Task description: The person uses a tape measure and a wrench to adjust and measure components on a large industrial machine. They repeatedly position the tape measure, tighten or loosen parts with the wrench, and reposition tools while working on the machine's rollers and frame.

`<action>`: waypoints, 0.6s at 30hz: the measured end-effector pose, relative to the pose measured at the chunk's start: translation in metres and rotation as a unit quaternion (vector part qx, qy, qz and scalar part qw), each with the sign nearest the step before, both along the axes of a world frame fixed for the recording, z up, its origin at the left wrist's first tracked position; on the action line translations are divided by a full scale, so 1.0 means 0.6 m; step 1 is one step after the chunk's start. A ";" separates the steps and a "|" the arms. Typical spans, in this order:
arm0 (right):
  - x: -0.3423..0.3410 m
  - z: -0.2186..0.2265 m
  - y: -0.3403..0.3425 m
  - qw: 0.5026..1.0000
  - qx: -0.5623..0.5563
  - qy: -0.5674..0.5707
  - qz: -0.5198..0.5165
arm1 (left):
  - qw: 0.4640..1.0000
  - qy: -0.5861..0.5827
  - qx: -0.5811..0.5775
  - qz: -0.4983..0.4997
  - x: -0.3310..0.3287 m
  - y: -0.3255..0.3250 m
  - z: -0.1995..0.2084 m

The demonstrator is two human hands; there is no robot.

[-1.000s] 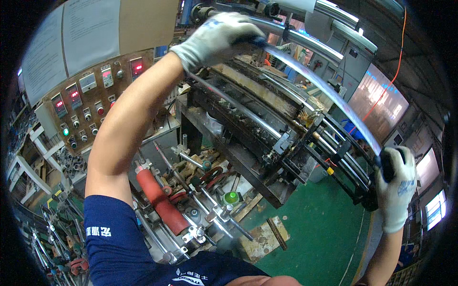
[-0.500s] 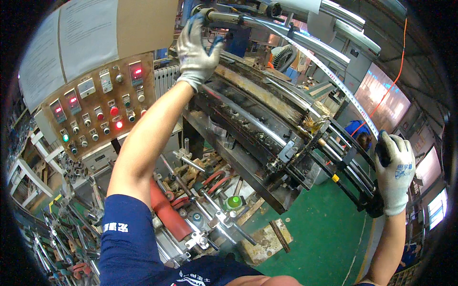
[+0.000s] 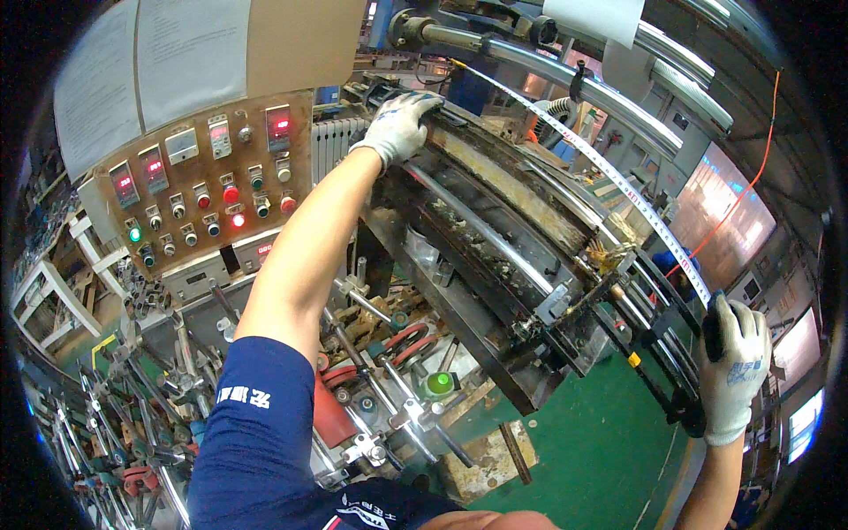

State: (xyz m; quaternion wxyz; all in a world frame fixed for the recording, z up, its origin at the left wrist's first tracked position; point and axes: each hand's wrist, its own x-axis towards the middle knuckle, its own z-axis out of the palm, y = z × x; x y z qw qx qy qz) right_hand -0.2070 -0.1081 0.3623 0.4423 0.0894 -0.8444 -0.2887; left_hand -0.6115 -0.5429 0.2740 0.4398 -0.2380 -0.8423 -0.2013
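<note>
My left hand [image 3: 399, 131], in a white glove, rests on the far left end of a dark, grimy machine trough [image 3: 495, 225], fingers laid out over its top edge. Nothing shows in its grasp. My right hand [image 3: 738, 371], gloved too, is closed around the dark case of a tape measure [image 3: 712, 329], mostly hidden by the fingers. From there the white tape blade [image 3: 609, 172] stretches out up and left. Its yellowish far end lies near the left part of a shiny metal roller [image 3: 565, 75] above the trough.
A control panel [image 3: 203, 190] with lit displays and buttons stands at left, papers [image 3: 194, 53] above it. Below lie metal rods, clamps and a red cylinder [image 3: 331, 420]. A green floor [image 3: 583, 442] shows at lower right. An orange cord [image 3: 751, 181] hangs at right; someone in blue is partly visible behind the machine.
My left hand has come down from the roller's left end onto the trough's end. The tape stays stretched out from my right hand. The whole view has shifted slightly.
</note>
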 end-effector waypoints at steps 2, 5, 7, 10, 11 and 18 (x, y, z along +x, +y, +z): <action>-0.001 -0.004 0.003 1.000 -0.002 0.000 0.000 | 1.000 0.007 -0.013 0.000 -0.007 -0.006 0.004; 0.001 -0.003 0.000 1.000 0.001 -0.002 0.006 | 1.000 0.020 -0.013 -0.014 -0.015 -0.009 0.007; -0.001 -0.002 -0.003 1.000 0.010 -0.001 0.000 | 1.000 0.010 -0.009 -0.004 -0.018 -0.006 0.006; -0.013 -0.003 -0.003 0.999 0.038 -0.001 -0.010 | 1.000 0.004 0.013 0.002 -0.014 -0.005 0.002; -0.018 -0.004 -0.008 0.999 0.045 -0.005 -0.014 | 1.000 0.007 0.023 0.001 -0.017 -0.004 -0.002; -0.039 -0.016 -0.036 0.993 0.108 -0.008 -0.039 | 0.999 -0.022 0.041 -0.018 -0.011 -0.006 0.000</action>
